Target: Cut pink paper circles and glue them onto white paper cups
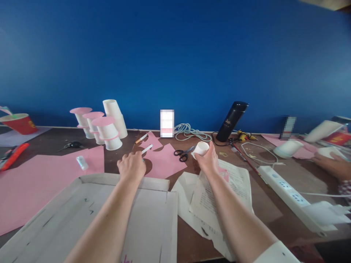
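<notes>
My left hand [132, 164] is closed, with a slim white pen [147, 149] sticking out past its fingers. It rests just beyond the back edge of a shallow white cardboard tray [155, 184], beside cut pink paper [167, 160]. My right hand [207, 159] grips a small white paper cup [201, 148], its round end facing up. Black-handled scissors [183, 154] lie just left of that cup. Under my right wrist are printed sheets [236, 175]. At the back left, white cups [105, 133] are stacked with pink paper discs between and on them; taller plain cups [113, 113] stand behind.
A phone [167, 123] leans on the blue wall near a coiled cable [190, 132]. A black flask [231, 122] and a white power strip [286, 190] are to the right. Another person's hand [330, 164] is at far right. Large pink paper [41, 182] covers the left.
</notes>
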### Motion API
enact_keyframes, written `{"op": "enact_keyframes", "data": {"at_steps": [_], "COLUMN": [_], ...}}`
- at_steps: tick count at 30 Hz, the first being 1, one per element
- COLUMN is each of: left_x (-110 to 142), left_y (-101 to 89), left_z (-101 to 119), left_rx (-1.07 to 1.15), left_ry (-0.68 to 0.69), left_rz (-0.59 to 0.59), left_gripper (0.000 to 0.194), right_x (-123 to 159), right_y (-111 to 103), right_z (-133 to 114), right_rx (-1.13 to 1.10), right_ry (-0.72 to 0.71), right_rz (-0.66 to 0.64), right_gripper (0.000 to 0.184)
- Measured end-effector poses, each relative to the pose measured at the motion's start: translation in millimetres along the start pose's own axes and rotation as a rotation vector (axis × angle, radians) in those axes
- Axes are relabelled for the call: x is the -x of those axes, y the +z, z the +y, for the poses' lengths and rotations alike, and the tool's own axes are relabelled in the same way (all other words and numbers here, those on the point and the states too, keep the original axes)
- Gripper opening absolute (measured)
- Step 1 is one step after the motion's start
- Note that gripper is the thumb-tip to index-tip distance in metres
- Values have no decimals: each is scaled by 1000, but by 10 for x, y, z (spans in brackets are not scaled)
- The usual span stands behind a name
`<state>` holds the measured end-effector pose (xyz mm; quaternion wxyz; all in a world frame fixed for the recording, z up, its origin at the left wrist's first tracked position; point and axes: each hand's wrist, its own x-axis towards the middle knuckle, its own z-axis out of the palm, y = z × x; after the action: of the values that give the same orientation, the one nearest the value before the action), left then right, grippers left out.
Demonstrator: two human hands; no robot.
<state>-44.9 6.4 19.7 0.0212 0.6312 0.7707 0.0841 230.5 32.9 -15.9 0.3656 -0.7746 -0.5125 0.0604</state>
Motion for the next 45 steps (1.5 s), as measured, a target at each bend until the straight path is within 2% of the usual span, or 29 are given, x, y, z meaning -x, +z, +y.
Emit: {"op": "enact_keyframes", "data": {"at_steps": [2, 4, 6, 7, 9, 11, 13, 14, 17, 21, 26, 30, 35, 39, 45], "left_x": [1, 11, 31, 44, 71, 95, 112, 120, 146, 212, 264, 206, 104, 56, 18], "left_y": [1, -11, -26, -28, -13, 27, 73, 90, 100, 45, 19, 89, 174, 178, 123], "left_z": [1, 14, 42, 61, 107, 155, 197, 216, 261, 312, 335, 291, 246, 229, 152], "left_rx": [-4, -3, 4, 12, 36, 61, 71, 67, 48, 29, 63, 222, 494, 594, 628], "left_ry": [-4, 10, 35, 54, 108, 174, 207, 208, 198, 192, 173, 112, 44, 31, 29], "left_rz": [-4, 41, 134, 178, 203, 117, 5, -28, -67, -119, -150, -160, -99, -35, -5], "left_gripper": [34, 36, 36, 36, 34, 33, 32, 31, 33, 38, 35, 45, 58, 50, 36], "right_x": [9, 45, 113, 159, 261, 358, 427, 449, 482, 540, 653, 671, 654, 652, 627], "right_y": [-25, -76, -133, -153, -157, -107, -27, 12, 82, 55, -1, 0, -10, -28, -15], "right_z": [-14, -56, -122, -161, -243, -321, -383, -406, -447, -488, -579, -614, -640, -673, -620], "right_rx": [-13, -36, -76, -115, -176, -124, 36, 125, 258, 286, 341, 411, 441, 481, 444], "right_ry": [-13, -82, -242, -342, -528, -590, -578, -532, -475, -578, -632, -519, -418, -418, -399], "right_rz": [66, 197, 357, 386, 258, 28, -184, -222, -242, -286, -302, -323, -374, -420, -429], "right_gripper": [103, 108, 98, 88, 61, 37, 36, 36, 34, 33, 43, 43, 58, 60, 41]}}
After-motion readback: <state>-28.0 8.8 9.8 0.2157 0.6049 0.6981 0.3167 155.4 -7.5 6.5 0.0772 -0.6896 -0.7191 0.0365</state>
